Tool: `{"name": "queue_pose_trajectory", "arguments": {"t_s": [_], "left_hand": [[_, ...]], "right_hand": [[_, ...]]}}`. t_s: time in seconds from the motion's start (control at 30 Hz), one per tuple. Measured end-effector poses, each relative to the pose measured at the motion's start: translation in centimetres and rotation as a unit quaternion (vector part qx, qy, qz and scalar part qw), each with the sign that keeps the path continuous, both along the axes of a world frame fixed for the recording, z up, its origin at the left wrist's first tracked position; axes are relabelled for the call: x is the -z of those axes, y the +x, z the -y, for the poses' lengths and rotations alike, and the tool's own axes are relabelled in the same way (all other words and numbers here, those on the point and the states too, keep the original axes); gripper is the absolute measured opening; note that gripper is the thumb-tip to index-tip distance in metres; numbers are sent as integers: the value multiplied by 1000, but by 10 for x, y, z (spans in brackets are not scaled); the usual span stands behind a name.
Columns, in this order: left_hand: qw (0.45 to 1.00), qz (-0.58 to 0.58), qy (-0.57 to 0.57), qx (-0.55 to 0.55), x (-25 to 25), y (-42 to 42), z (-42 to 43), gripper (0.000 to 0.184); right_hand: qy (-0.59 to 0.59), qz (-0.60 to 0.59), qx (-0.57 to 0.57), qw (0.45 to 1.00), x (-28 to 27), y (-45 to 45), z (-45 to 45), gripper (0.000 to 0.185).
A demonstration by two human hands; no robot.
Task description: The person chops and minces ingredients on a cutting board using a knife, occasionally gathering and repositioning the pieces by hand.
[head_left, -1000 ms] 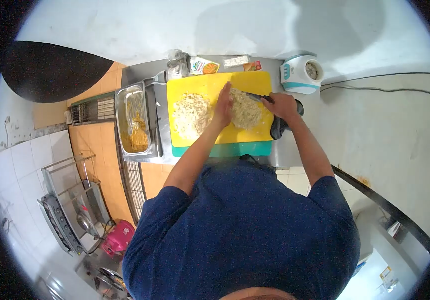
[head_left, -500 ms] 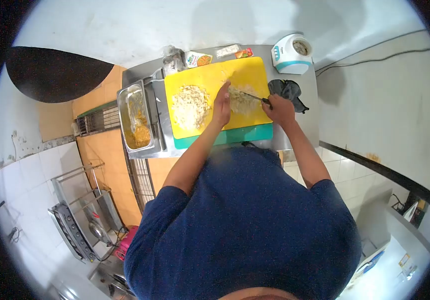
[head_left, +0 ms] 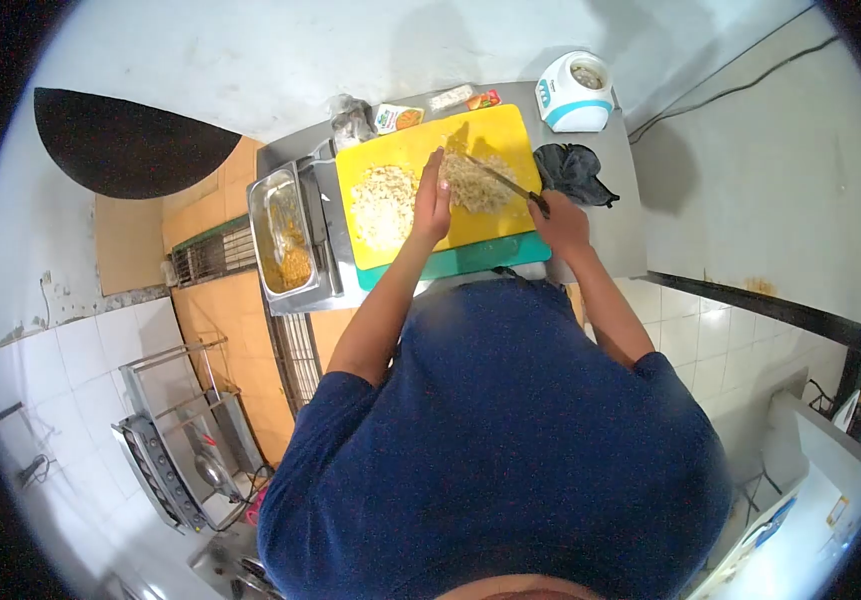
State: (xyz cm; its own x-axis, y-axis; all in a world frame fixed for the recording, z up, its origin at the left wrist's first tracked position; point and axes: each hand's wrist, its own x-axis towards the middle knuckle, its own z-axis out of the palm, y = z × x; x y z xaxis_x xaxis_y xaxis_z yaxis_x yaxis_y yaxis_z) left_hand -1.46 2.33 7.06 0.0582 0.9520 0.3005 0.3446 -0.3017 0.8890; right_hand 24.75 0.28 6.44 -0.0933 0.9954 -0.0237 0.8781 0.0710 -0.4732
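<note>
Knife (head_left: 510, 184) angles toward left hand (head_left: 432, 210)

Right hand (head_left: 560, 225) grips the knife; the left stands flat and empty beside the chopped pile (head_left: 475, 188) on the yellow board (head_left: 475, 228). A slip could nick that hand; a wide stroke could scatter bits.

Dark-handled knife (head_left: 503, 177), slanted over chopped heap (head_left: 472, 190) (pale, loose)

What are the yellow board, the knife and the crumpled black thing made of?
Yellow board: probably plastic with a smooth finish, since its color is even and shows no wood grain.
Knife: the thin greyish blade is likely metal; the black handle might be plastic, but it's too small to tell.
Crumpled black thing: perhaps thin plastic, slightly shiny, because its folds catch light.
</note>
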Motion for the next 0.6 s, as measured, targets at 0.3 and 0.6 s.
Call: {"name": "queue_pose_trajectory", "arguments": {"t_s": [0.3, 0.6], "left_hand": [[996, 31, -78, -38, 39, -5, 5, 55], [988, 20, -149, -13, 51, -7, 14, 63]], "right_hand": [[-32, 39, 48, 998, 6, 37, -48, 47], [-43, 51, 65, 996, 27, 47, -78, 57]]}}
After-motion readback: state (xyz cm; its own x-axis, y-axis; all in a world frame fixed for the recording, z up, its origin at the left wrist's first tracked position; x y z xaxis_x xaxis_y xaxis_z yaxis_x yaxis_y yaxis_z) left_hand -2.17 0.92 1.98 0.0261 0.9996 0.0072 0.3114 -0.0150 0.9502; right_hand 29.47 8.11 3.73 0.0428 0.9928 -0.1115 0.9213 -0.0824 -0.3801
